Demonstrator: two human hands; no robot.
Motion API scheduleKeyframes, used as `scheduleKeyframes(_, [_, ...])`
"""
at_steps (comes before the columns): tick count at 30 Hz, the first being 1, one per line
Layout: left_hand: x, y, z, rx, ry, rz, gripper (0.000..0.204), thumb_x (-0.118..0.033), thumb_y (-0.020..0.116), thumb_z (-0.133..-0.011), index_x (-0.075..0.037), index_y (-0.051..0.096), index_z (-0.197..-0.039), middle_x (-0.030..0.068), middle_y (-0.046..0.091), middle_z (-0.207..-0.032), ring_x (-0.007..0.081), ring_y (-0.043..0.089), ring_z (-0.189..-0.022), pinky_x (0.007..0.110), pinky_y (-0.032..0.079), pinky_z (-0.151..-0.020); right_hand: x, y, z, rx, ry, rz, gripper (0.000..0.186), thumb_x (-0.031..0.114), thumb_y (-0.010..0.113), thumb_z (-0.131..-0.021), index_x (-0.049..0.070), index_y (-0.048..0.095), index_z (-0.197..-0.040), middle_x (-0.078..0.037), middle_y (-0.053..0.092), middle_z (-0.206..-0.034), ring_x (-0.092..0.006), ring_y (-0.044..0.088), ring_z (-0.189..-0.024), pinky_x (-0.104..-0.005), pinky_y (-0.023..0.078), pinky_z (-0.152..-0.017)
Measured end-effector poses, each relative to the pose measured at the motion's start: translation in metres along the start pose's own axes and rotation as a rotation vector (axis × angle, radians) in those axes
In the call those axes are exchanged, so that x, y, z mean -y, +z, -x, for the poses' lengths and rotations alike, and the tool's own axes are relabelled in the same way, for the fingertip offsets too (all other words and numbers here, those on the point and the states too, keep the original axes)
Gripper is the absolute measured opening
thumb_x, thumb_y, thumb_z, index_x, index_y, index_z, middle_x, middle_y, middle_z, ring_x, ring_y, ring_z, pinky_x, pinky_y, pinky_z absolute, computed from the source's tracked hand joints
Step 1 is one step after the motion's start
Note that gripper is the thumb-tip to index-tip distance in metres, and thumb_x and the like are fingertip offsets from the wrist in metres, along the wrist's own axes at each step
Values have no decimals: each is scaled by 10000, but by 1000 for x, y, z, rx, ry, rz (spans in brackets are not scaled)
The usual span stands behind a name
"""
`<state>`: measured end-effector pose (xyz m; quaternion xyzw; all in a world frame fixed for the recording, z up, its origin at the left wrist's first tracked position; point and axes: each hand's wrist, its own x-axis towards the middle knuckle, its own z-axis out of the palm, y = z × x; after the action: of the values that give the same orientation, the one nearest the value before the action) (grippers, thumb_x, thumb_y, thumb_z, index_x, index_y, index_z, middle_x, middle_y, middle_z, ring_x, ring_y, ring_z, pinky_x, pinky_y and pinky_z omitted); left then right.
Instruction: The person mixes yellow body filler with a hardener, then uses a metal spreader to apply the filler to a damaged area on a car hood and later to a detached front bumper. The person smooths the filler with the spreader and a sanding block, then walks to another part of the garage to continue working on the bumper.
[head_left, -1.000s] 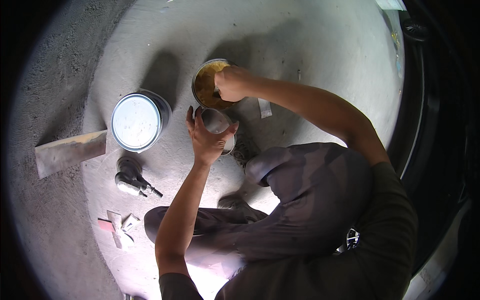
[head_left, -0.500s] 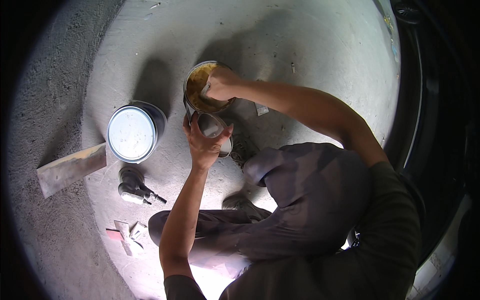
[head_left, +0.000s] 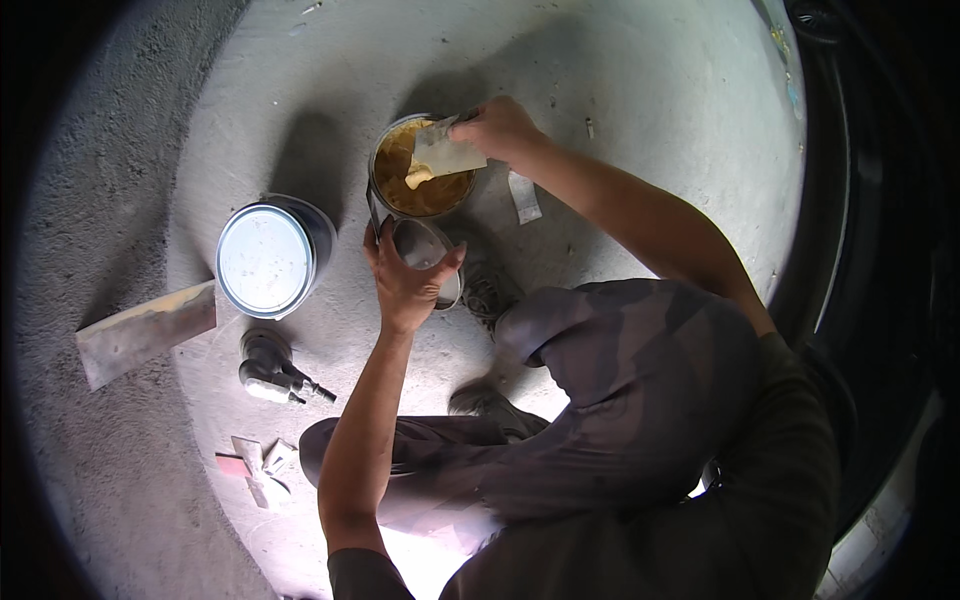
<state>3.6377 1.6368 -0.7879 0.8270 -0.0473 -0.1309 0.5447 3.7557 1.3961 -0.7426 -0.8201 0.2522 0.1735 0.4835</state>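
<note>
Yellow paste (head_left: 417,177) on pale scraper (head_left: 450,154)

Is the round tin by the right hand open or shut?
Open: the tin shows yellow paste inside its rim, and the right hand holds a scraper over it.

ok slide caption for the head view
Right hand holds a paste-tipped scraper over an open can of yellow paste.

Right hand (head_left: 500,130) popped up to the can's (head_left: 373,178) two o'clock, scraper (head_left: 448,150) now showing a yellow blob (head_left: 419,176).
</note>
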Motion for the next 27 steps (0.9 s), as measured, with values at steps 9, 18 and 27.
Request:
scheduleKeyframes(9, [-22,-9,0,-84,147,-153,1175,-536,946,-670,41,375,-1520,311,293,-1531,459,333,-1434,537,355,-1163,14,-34,19,6,19,-376,285,166,793,-784,-52,771,-965,-115,745,-858,-191,699,-746,-363,541,-653])
scheduleKeyframes(18, [-96,6,-86,125,130,-799,950,-398,950,-621,-99,537,-1422,79,250,-1648,438,224,-1515,669,326,-1136,3,-116,37,-328,29,-619,319,187,794,-834,-9,733,-1077,-91,728,-940,-182,693,-834,-330,523,-748])
scheduleKeyframes(27, [-95,35,-117,267,131,-989,1007,-452,936,-634,-132,512,-1490,58,203,-1664,402,187,-1540,701,308,-1138,-37,-134,52,-515,73,-576,311,177,798,-830,-42,717,-1036,-71,687,-844,-142,596,-686,-303,466,-630])
